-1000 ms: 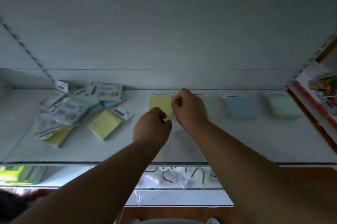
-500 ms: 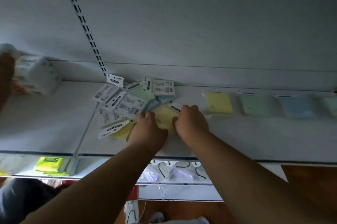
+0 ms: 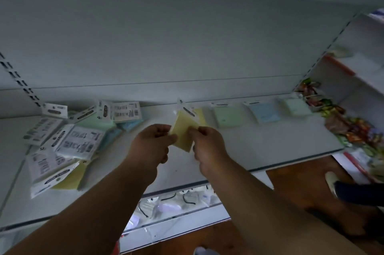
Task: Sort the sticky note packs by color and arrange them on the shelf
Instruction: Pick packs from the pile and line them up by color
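Note:
A yellow sticky note pack hangs tilted above the white shelf, pinched on its left edge by my left hand and on its right edge by my right hand. Right behind it another yellow pack lies flat by the back wall. To its right lie a green pack, a blue pack and a second green pack in a row. A loose pile of packs in yellow, green and blue, many face down, covers the shelf's left part.
Colourful wrapped goods crowd the neighbouring shelf at the right. A lower shelf with clear-wrapped items shows under the front edge. A person's dark trouser leg and pale shoe stand on the wooden floor at the right.
Both hands left the row, reached into the pile on the left, and now hold a yellow pack lifted off the shelf near the row. The camera view swung left, then right.

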### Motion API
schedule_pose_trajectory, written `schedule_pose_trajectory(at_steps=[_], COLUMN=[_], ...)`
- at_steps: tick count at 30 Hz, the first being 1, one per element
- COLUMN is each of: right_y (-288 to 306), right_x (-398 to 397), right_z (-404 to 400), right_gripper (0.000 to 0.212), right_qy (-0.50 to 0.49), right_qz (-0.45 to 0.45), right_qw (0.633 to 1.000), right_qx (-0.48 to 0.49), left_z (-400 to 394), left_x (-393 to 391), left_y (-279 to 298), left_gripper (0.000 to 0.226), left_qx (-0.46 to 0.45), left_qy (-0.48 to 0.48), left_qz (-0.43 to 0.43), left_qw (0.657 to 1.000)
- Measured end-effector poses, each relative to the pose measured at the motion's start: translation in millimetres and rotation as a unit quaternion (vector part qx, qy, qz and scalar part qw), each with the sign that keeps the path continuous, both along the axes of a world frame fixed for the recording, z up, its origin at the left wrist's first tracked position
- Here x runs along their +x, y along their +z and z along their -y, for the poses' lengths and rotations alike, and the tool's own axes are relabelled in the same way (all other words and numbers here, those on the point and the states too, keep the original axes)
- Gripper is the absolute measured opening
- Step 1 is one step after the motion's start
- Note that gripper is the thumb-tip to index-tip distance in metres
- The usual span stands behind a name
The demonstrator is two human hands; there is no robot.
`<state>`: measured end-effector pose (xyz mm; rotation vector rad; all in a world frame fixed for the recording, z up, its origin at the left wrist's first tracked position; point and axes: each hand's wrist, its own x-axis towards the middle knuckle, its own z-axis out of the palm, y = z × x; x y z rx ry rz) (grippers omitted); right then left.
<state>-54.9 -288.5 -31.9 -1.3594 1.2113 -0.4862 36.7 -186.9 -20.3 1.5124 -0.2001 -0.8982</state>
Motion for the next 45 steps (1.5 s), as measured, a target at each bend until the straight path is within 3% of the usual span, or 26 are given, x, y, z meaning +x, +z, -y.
schedule_pose_trajectory(at_steps=[3,7,15,18,24,29,33,35,37,39,41,43,45], right_y=[9.4,19.7,9.6,8.7,20.8,21.0,17.0,9.0,3.4,2.9,9.6,21.0,27.2], right_x=[-20.0,-11.6,31.9,32.3,35.2,71.9,113.0,136.0,152.7,160.3,159.6,154.0,150.8], right_z=[29.5,71.2,123.7,119.7,72.1,6.5,-50.8,-76.0,-97.9,-112.7,-122.2,-128.8,-130.6], right_gripper=[0.018,0.023,0.048,0.036,0.017,0.014,0.013,0.021,0.033,0.033,0.015,0.018,0.028], right_qy=[0.019,0.101,0.242,0.248,0.323,0.387,0.425,0.393,0.29,0.191,0.148,0.151,0.15], right_qz=[-0.075,-0.196,-0.278,-0.271,-0.16,-0.115,-0.121,-0.149,-0.103,-0.042,0.001,0.053,0.075], right_qw=[0.991,0.946,0.868,0.85,0.84,0.843,0.842,0.881,0.95,0.977,0.976,0.966,0.966], right_qx=[-0.113,-0.239,-0.333,-0.377,-0.405,-0.355,-0.311,-0.217,-0.043,0.084,0.157,0.204,0.196], left_z=[22.7,51.3,90.2,87.3,43.7,-20.1,-79.8,-101.6,-114.1,-121.4,-128.8,-137.3,-143.8], left_x=[-20.6,-31.2,-24.1,-27.7,-32.8,-5.0,42.4,68.0,84.0,90.5,93.2,96.8,101.9], left_y=[-8.4,-11.3,-21.8,-19.3,-16.6,-13.4,-2.3,-1.1,-3.2,-3.7,-3.3,3.6,12.1], left_gripper=[0.013,0.024,0.026,0.023,0.019,0.023,0.046,0.058,0.061,0.059,0.056,0.035,0.017], left_qx=[0.042,0.165,0.302,0.31,0.319,0.347,0.401,0.443,0.469,0.468,0.45,0.415,0.348], left_qy=[-0.002,0.041,0.136,0.139,0.151,0.152,0.142,0.101,0.035,-0.012,-0.041,-0.023,0.036], left_qz=[0.055,0.249,0.317,0.341,0.338,0.373,0.411,0.403,0.415,0.431,0.453,0.47,0.442], left_qw=[0.998,0.953,0.889,0.877,0.872,0.847,0.806,0.794,0.779,0.771,0.769,0.779,0.826])
